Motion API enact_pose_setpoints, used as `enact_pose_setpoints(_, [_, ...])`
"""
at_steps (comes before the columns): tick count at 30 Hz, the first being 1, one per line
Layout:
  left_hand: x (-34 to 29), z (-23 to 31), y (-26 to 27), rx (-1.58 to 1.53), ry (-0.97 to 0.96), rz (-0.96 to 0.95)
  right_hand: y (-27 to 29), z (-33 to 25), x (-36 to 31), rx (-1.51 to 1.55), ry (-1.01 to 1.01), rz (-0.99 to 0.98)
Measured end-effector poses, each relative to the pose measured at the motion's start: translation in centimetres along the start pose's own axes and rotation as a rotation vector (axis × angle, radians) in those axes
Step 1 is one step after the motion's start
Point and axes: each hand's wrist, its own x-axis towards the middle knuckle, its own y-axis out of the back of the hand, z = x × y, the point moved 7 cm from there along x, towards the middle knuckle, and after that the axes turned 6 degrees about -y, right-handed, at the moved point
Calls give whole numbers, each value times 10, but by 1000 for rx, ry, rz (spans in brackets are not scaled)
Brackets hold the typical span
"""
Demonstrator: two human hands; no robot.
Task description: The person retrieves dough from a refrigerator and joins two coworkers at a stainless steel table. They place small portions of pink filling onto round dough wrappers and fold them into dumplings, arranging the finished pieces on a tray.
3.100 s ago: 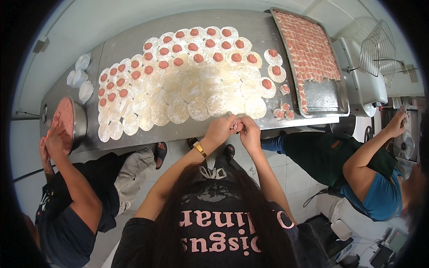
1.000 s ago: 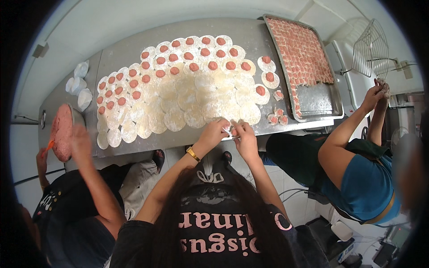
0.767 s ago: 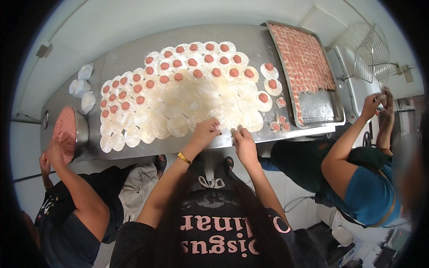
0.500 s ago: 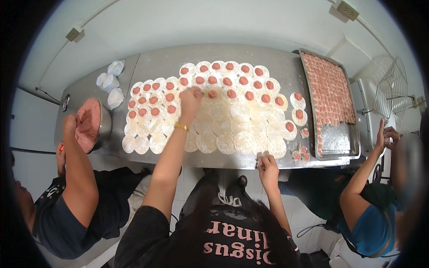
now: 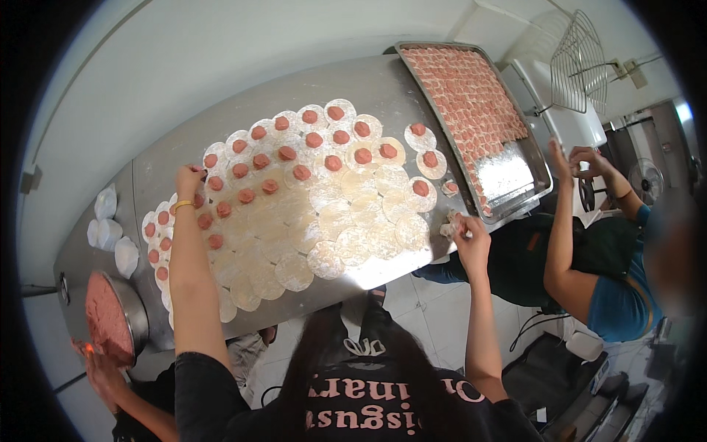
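Rows of round floured dough wrappers overlap on the steel table, the farther ones carrying pink lumps of meat filling. My left hand, a gold bracelet on its wrist, reaches over the far left of the rows. Its fingers are pinched beside a filled wrapper; what they hold, if anything, is hidden. At the near right edge, my right hand pinches a small pale folded dumpling. Another small dumpling lies just beyond it. Three separate filled wrappers, one of them a filled wrapper, line up alongside.
A metal tray of tightly packed dumplings stands at the right. One person's hands are raised beyond it. At the left, another person's hands are by a steel bowl of pink filling, near white crumpled bundles.
My view has turned to the right. My left hand has moved from the middle of the wrappers toward the far left rows. My right hand has moved right, to the small dumplings.
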Motion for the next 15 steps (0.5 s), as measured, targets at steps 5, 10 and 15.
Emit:
enact_pose_setpoints(5, [-1, 10, 6, -13, 10, -21, -16, 17, 44, -61, -6, 20])
enact_pose_setpoints(10, [-1, 14, 3, 28, 32, -21, -48, 30, 58, -79, -38, -60])
enact_pose_setpoints(15, [6, -3, -5, -56, 126, -48, -58, 36, 56, -269, -26, -84])
